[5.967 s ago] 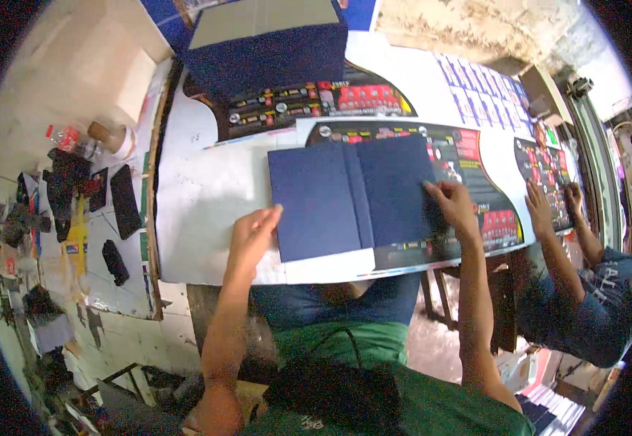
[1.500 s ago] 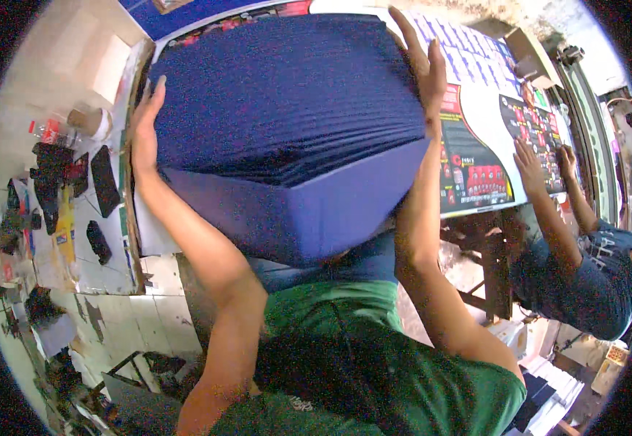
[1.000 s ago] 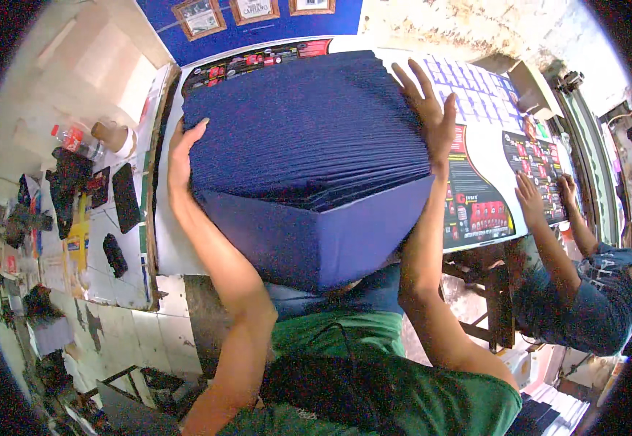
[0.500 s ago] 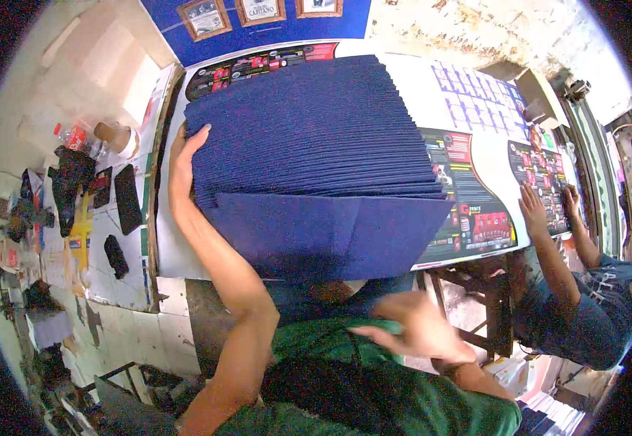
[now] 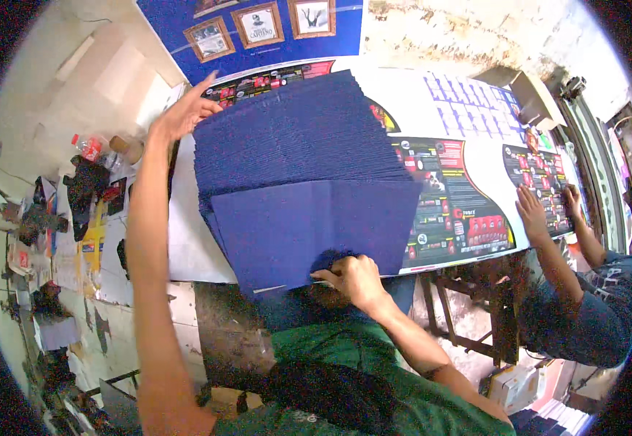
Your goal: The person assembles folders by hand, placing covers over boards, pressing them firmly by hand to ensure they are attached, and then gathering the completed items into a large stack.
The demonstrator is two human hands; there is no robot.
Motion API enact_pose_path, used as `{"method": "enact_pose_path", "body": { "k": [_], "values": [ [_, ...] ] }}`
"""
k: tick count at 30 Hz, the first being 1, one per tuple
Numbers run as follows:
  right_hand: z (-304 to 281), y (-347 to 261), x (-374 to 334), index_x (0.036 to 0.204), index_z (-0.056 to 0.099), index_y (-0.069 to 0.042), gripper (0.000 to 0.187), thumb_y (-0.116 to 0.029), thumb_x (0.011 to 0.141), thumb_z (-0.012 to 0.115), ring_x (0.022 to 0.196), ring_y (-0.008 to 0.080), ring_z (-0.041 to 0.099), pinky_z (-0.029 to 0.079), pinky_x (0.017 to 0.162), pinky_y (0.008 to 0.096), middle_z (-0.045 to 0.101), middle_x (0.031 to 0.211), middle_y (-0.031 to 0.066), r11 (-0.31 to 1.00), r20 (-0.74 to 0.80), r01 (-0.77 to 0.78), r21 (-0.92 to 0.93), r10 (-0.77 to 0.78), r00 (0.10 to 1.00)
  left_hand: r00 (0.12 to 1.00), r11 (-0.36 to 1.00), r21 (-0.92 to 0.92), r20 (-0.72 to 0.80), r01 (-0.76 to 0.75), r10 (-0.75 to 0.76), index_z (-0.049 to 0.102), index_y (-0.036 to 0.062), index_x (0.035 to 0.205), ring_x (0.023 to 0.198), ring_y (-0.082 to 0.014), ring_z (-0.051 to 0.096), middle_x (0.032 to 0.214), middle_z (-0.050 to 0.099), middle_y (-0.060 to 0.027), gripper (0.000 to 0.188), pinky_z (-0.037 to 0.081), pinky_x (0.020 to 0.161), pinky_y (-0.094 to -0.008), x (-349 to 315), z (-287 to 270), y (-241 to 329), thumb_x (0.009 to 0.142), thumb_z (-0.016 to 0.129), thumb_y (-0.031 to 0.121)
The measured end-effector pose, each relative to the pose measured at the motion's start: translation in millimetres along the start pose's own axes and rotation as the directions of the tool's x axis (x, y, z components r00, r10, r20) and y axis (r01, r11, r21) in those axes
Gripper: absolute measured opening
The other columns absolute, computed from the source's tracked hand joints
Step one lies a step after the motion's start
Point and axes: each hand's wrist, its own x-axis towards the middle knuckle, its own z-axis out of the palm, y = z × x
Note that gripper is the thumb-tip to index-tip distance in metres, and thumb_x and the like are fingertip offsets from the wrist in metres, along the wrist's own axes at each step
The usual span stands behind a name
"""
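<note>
A fanned stack of dark blue sheets (image 5: pixel 287 134), paper or thin card by the look of it, lies on the table with overlapping edges. The nearest sheet (image 5: pixel 272 225) lies flat in front with a faint crease down its middle. My right hand (image 5: pixel 356 282) has its fingers curled at that sheet's front edge, pinching it; the fingertips are partly hidden. My left hand (image 5: pixel 185 112) is held at the stack's far left corner, fingers apart and stretched out, gripping nothing. Whether its fingertips touch the stack I cannot tell.
Printed sheets (image 5: pixel 450 203) cover the table to the right, where another person's hands (image 5: pixel 534 214) rest. A cardboard box (image 5: pixel 537 102) stands at the far right. On the left are a plastic bottle (image 5: pixel 87 147) and dark items. Framed pictures (image 5: pixel 258 25) hang behind.
My left hand has lifted from the stack's left side and moved farther away. My right hand has come from near my body to the front sheet's edge. The stack has shifted slightly left.
</note>
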Motion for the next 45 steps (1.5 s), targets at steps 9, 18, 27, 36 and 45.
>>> {"method": "enact_pose_path", "body": {
  "k": [9,18,27,36,45],
  "values": [
    [28,10,7,0.074,0.080,-0.008,0.049,-0.056,0.081,0.081,0.064,0.0413,0.070,0.060,0.065,0.0486,0.069,0.067,0.0206,0.985,-0.107,0.115,-0.130,-0.130,0.986,0.842,0.623,0.609,0.149,-0.491,0.518,0.063,0.0097,0.139,0.124,-0.0210,0.058,0.138,0.063,-0.0064,0.069,0.041,0.114,-0.0364,73,76,30,0.097,0.062,0.064],
    [-13,0,31,0.077,0.075,-0.001,0.063,-0.064,0.072,0.084,0.077,0.0444,0.074,0.060,0.072,0.0528,0.073,0.079,0.0258,0.985,0.149,-0.136,-0.104,0.151,0.977,0.872,0.400,0.882,0.023,-0.248,0.489,0.068,0.0158,0.137,0.121,-0.0420,0.066,0.127,0.069,-0.0266,0.094,0.051,0.104,-0.0458,59,152,32,0.078,0.058,0.089],
    [-5,-20,101,0.087,0.075,0.002,0.068,-0.063,0.070,0.085,0.090,0.0445,0.074,0.061,0.078,0.0523,0.074,0.092,0.0264,0.993,0.095,-0.072,-0.097,0.081,0.992,0.835,0.362,0.912,-0.043,-0.191,0.548,0.078,-0.0048,0.083,0.082,-0.0357,0.074,0.084,0.075,-0.0213,0.104,0.058,0.075,-0.0463,83,127,70,0.069,0.059,0.096],
    [17,-23,88,0.071,0.075,-0.002,0.060,-0.062,0.076,0.082,0.077,0.0433,0.073,0.060,0.070,0.0505,0.072,0.076,0.0229,0.993,-0.080,0.016,-0.118,-0.026,0.996,0.858,0.304,0.945,-0.053,-0.123,0.511,0.078,-0.0031,0.082,0.079,-0.0313,0.073,0.079,0.073,-0.0189,0.104,0.055,0.073,-0.0460,64,112,71,0.068,0.058,0.098],
    [33,7,59,0.075,0.075,-0.005,0.053,-0.057,0.087,0.073,0.072,0.0423,0.073,0.059,0.067,0.0504,0.072,0.077,0.0248,0.983,-0.102,0.074,-0.169,-0.092,0.991,0.824,0.249,0.961,-0.044,-0.120,0.565,0.080,0.0060,0.110,0.101,-0.0395,0.074,0.101,0.076,-0.0245,0.100,0.057,0.091,-0.0498,-6,162,71,0.073,0.055,0.095]
  ]
}}
